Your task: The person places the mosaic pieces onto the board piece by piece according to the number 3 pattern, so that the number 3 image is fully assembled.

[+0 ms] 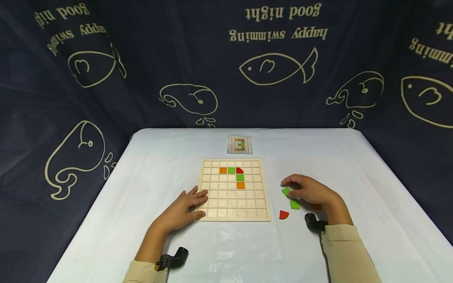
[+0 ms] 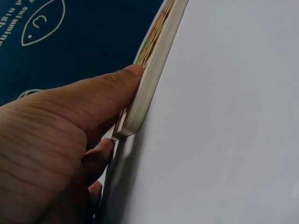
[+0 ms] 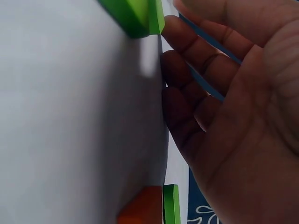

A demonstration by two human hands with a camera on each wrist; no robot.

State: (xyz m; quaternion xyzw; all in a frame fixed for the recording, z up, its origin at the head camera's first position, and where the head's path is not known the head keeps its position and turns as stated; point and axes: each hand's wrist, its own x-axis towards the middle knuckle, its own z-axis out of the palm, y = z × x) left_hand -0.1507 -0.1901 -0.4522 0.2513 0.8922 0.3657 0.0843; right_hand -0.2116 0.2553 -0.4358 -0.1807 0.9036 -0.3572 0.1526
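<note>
A wooden grid board (image 1: 231, 202) lies flat on the table, with orange, green and red tiles forming a bent row in its upper cells. My left hand (image 1: 184, 210) rests on the board's lower left corner, fingers spread; in the left wrist view the thumb (image 2: 112, 88) lies along its edge. To the right of the board, my right hand (image 1: 311, 190) reaches over a green tile (image 1: 286, 191), thumb and fingers loosely bent around it; a firm pinch is not visible. Closer to me lie another green tile (image 1: 295, 204) and a red quarter-round tile (image 1: 284, 215).
Behind the board lies a small pattern card (image 1: 240, 144) printed with a coloured grid design. An orange tile (image 1: 316, 206) is partly hidden under the right wrist; the right wrist view shows a green tile (image 3: 171, 205) beside it. A dark fish-print cloth (image 1: 198, 47) hangs behind the white table.
</note>
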